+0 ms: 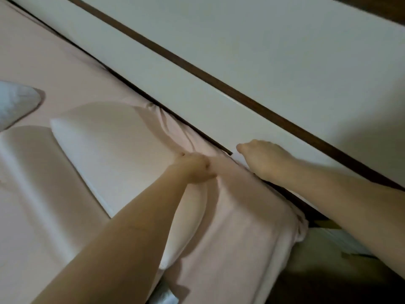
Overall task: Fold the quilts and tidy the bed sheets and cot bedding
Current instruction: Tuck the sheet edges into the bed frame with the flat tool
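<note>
A pale pink bed sheet [236, 216] covers the mattress and bunches in folds along the headboard side. My left hand [195, 166] grips a gathered fold of this sheet beside a white pillow [114, 150]. My right hand [263, 159] is at the sheet's edge where it meets the white headboard panel [219, 102], fingers curled down into the gap; what they hold is hidden. A second white pillow [32, 172] lies to the left.
A dark wooden strip [197, 71] runs diagonally across the white wall panel. A white crumpled cloth [15, 106] lies at the far left on the sheet. The mattress corner [300, 229] ends at the right, with dark floor beyond.
</note>
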`<state>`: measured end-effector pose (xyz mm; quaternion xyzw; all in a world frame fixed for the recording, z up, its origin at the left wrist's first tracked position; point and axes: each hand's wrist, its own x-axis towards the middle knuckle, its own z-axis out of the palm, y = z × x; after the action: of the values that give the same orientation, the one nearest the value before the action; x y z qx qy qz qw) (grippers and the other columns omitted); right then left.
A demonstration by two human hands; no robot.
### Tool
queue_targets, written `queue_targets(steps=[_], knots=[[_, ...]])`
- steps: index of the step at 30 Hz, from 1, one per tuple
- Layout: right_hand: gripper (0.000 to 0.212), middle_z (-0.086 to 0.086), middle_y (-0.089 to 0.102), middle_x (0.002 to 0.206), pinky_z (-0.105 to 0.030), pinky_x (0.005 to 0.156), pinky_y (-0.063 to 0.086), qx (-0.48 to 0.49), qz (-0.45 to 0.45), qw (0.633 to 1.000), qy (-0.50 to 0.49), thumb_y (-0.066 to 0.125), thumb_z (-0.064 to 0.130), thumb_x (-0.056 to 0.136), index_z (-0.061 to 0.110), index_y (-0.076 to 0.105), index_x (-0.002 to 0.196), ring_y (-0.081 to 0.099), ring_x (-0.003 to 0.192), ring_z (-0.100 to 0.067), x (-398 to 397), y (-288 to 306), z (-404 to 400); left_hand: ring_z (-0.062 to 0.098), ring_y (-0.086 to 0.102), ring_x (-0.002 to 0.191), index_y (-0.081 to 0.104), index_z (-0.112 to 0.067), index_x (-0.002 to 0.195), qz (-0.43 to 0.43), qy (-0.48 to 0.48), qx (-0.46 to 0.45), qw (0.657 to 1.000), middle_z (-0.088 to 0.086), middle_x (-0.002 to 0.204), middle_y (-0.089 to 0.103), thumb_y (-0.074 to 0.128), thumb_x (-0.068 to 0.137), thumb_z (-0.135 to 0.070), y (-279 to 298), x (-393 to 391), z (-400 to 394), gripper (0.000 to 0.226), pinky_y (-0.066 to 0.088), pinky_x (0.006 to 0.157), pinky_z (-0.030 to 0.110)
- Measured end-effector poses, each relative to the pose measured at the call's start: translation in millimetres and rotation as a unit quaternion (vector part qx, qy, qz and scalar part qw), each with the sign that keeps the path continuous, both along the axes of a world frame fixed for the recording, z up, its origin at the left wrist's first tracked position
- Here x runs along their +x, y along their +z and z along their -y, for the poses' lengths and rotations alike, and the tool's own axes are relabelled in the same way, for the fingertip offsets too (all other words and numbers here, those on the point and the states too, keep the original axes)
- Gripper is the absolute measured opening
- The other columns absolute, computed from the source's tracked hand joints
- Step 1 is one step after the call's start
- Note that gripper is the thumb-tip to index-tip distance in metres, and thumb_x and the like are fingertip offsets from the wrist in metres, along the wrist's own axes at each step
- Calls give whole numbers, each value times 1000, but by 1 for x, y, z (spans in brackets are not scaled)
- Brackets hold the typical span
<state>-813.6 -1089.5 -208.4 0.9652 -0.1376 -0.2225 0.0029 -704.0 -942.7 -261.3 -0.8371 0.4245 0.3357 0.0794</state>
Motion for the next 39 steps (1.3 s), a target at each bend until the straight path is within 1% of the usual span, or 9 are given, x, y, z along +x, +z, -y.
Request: queue_targets(steps=[4,15,19,21,24,31,33,36,39], knots=[[29,-9,54,128,-38,94,46,-26,-237,969,-63,48,10,94,14,54,122,54,116,-27,-125,-5,26,25,43,130,50,-9,137,-79,-3,-2,997,9,143,46,40,101,-40,16,-50,22,49,32,106,32],[46,-18,51,137,-31,78,53,187,-186,870,-415,46,3,96,-5,37,140,62,94,-24,-306,-47,19,23,35,136,36,-24,146,-20,-67,-111,991,0,149,40,41,99,-39,-20,-201,76,50,26,114,41],[67,-21,46,128,-16,29,33,391,26,660,-641,35,-8,94,16,15,152,39,61,-19,-302,-95,23,25,25,140,40,-21,141,40,-91,-139,985,2,151,34,36,99,-36,-50,-223,89,45,17,116,47],[54,-12,47,102,-17,33,35,479,143,465,-730,33,-6,94,15,41,143,38,62,-18,-284,-130,21,24,16,144,39,-22,142,63,-99,-151,982,0,154,29,35,99,-37,-69,-226,94,46,6,118,50],[39,-5,47,82,-21,44,40,571,208,303,-734,44,8,96,7,49,135,43,62,-13,-256,-153,16,22,15,145,38,-24,143,95,-125,-162,974,-3,153,31,37,98,-38,-82,-220,100,47,-1,117,51],[51,-13,52,135,-33,89,50,510,291,204,-783,57,26,94,11,42,140,52,122,-28,-212,-189,21,24,37,128,50,-28,133,145,-170,-182,958,-3,134,51,31,98,-44,-98,-215,117,43,16,112,45],[48,-12,38,147,-33,101,41,439,248,376,-777,43,17,99,11,32,145,39,135,-28,-202,-193,22,24,40,124,53,-28,129,140,-183,-183,956,-3,132,53,30,98,-43,-101,-215,120,41,20,109,42],[45,-14,46,141,-25,85,45,467,331,266,-776,48,17,99,4,36,140,49,127,-27,-205,-213,25,21,46,116,60,-28,121,131,-208,-185,951,-5,124,58,31,98,-41,-104,-213,125,40,25,103,38],[39,-16,52,135,-30,88,43,344,285,330,-831,48,18,99,1,44,134,53,121,-28,-222,-230,33,19,49,112,62,-29,115,119,-268,-185,938,-6,118,61,34,97,-39,-108,-220,128,35,27,98,35]])
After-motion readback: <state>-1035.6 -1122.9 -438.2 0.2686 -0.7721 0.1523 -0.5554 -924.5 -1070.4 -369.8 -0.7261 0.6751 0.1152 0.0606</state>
